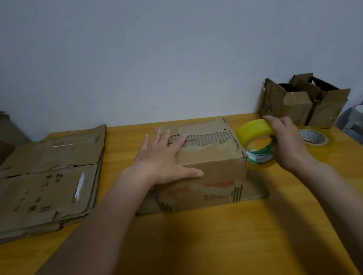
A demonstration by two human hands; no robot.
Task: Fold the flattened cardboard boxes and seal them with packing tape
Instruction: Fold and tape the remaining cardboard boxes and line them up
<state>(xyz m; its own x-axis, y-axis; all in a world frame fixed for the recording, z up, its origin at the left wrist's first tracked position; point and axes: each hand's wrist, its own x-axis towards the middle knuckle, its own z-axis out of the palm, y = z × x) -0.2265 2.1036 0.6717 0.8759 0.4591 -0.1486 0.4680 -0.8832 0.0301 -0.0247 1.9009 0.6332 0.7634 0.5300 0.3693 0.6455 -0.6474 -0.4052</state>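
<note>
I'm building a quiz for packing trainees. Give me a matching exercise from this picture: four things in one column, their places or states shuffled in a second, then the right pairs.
Things:
1. Left hand
2. Right hand
3. Stack of flattened brown cardboard boxes
4. Second clear tape roll

Places or states:
A. Lying flat on the yellow wooden table, behind the right hand
B. Pressing flat on top of the folded brown cardboard box
C. Piled at the table's left side
D. Gripping the yellowish packing tape roll beside the box

Pairs: 1-B, 2-D, 3-C, 4-A
</note>
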